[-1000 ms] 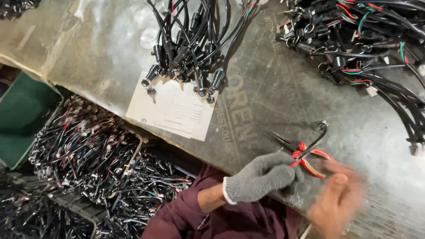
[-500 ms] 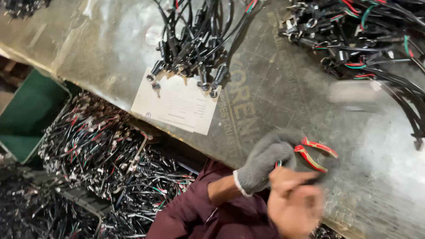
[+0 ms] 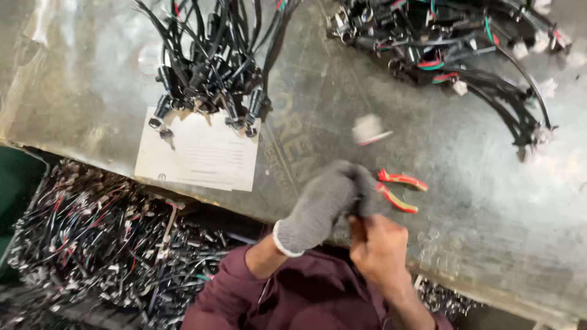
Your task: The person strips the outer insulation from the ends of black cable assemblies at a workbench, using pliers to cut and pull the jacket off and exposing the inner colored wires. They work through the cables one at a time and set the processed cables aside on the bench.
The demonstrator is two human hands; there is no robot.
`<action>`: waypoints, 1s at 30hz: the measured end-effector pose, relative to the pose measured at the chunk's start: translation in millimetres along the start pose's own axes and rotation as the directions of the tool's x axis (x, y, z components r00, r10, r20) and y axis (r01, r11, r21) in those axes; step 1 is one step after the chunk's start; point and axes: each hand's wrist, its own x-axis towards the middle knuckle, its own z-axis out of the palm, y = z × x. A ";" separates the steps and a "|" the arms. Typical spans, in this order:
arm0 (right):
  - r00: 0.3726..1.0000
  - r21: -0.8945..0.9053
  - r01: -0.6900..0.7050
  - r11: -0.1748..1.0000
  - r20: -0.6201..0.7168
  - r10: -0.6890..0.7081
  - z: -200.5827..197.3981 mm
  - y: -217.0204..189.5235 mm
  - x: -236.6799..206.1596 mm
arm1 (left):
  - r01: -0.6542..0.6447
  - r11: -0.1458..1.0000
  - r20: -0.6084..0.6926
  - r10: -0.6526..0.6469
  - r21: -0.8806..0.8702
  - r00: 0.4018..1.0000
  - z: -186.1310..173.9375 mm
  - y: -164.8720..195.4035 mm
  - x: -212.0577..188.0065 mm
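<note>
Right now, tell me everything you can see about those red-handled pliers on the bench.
The pliers lie flat on the grey, worn bench top, just right of the gloved left hand. Two handles show, sleeved in red with yellow edging, spread slightly apart and pointing right. The head is hidden behind the grey knit glove, so contact there cannot be told. The bare right hand is just below them.

Grey knit glove on left hand [image 3: 324, 205], right hand [image 3: 377, 244] bare, maroon sleeves [image 3: 293, 293]

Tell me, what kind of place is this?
Probably a workshop where wire harnesses are put together. Bundles of black cables lie on a worn bench, red-handled pliers rest by the gloved left hand, and a bin of wires sits below.
</note>
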 end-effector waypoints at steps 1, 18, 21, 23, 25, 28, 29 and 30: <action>0.995 -0.006 -0.076 0.997 0.069 0.076 -4.1 2.5 2.5 | -0.019 0.984 0.054 0.010 0.178 0.999 3.5 9.5 -1.7; 0.967 0.961 0.187 0.206 -0.216 0.133 -115.8 80.8 -25.1 | -0.146 0.829 0.456 -0.141 0.539 0.879 72.0 -13.9 -37.8; 0.957 0.956 0.222 0.194 -0.251 0.143 -116.7 96.1 -32.4 | -0.326 0.812 0.525 0.028 0.485 0.851 46.6 -11.5 -23.5; 0.949 0.951 0.260 0.165 -0.284 0.138 -112.8 86.6 -21.4 | -0.242 0.858 0.501 -0.021 0.454 0.865 29.8 -12.0 -19.8; 0.945 0.950 0.286 0.123 -0.301 0.128 -105.6 66.3 -7.1 | 0.191 0.905 0.402 -0.348 0.380 0.847 22.3 -17.1 -20.0; 0.935 0.962 0.221 0.160 -0.256 0.246 -69.1 42.9 15.0 | 0.632 0.774 0.304 -0.593 -0.041 0.746 17.4 -26.1 -17.5; 0.940 0.964 0.117 0.238 -0.185 0.287 -51.4 37.6 14.0 | 0.619 0.758 0.275 -0.563 -0.204 0.780 14.0 -26.2 -16.3; 0.955 0.933 -0.032 0.359 -0.078 0.287 -35.9 35.0 9.1 | 0.581 0.731 0.238 -0.531 -0.356 0.813 11.3 -26.0 -13.0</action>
